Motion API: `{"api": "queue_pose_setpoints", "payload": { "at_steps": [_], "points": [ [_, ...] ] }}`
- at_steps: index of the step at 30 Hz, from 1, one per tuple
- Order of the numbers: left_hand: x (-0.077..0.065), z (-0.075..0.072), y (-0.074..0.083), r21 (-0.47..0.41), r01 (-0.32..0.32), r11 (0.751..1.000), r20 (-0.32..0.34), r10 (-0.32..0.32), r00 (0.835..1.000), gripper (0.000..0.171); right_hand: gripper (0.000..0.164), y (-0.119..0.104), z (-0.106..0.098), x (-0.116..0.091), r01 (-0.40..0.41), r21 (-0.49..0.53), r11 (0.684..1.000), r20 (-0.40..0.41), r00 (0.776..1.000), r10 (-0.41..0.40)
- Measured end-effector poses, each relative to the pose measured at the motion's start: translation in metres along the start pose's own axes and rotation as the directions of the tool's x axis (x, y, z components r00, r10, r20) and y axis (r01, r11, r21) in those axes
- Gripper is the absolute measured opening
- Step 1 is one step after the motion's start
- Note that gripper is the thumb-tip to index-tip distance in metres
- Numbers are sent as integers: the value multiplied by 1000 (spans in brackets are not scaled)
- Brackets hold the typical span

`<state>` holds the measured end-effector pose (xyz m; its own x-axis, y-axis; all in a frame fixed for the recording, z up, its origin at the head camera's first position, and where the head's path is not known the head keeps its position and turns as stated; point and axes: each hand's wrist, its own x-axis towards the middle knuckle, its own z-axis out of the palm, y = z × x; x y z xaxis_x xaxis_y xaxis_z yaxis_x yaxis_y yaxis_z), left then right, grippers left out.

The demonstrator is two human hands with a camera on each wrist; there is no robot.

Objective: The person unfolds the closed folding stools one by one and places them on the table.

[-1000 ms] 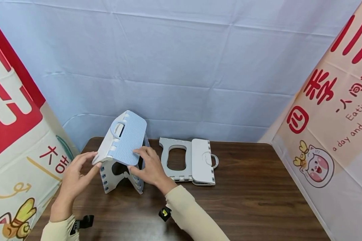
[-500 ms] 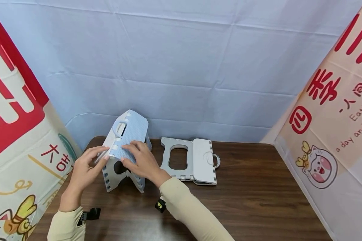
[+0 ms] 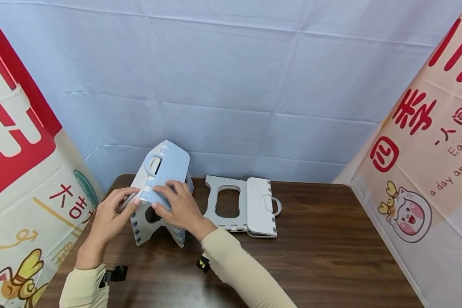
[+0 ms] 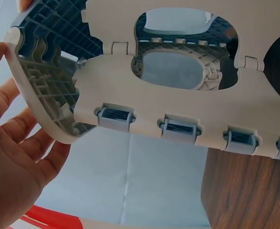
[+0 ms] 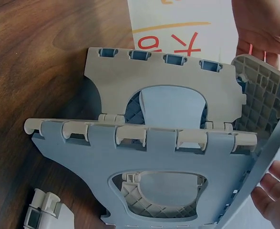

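A blue-and-white folding step stool (image 3: 177, 164) stands half-unfolded at the table's left, its top peaked along the hinge line into two sloping panels. My left hand (image 3: 109, 218) touches the near end of the white panel (image 4: 23, 90), fingers against its outer face and thumb by the hinge. The right hand (image 3: 181, 207) rests on the blue panel (image 5: 261, 179) near the same end, fingertips on its textured face. Both wrist views show the ribbed undersides and the spread legs with their oval openings. A looped handle (image 3: 150, 164) shows on the hinge line.
To the right of the standing stool lies a second, pale grey-white folding stool (image 3: 257, 207), flat, with a round handle (image 3: 278, 206) at its right. The dark wooden table (image 3: 331, 244) is backed by a light blue cloth (image 3: 231, 85), with printed banners at both sides.
Over the last second my left hand has shifted up and right along the white panel. The right hand has slid left on the blue panel. Little differs in the last half second.
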<state>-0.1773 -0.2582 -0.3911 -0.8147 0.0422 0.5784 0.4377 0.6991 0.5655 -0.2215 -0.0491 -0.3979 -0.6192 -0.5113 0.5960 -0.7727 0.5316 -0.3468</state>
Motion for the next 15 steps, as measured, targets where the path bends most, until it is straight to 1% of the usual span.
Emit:
{"api": "queue_pose_setpoints", "payload": {
  "at_steps": [3,8,15],
  "points": [
    [0,-1,1,11,-7,1000,18,7,1000,28,40,-1,1,-2,2,-18,1000,0,1000,-2],
    [2,-3,1,45,-37,998,23,36,999,29,40,-3,1,-1,15,-56,998,1,1000,-14],
    [5,-6,0,84,-83,993,45,79,996,28,40,-5,-5,1,-12,-115,993,46,999,18]
  ]
}}
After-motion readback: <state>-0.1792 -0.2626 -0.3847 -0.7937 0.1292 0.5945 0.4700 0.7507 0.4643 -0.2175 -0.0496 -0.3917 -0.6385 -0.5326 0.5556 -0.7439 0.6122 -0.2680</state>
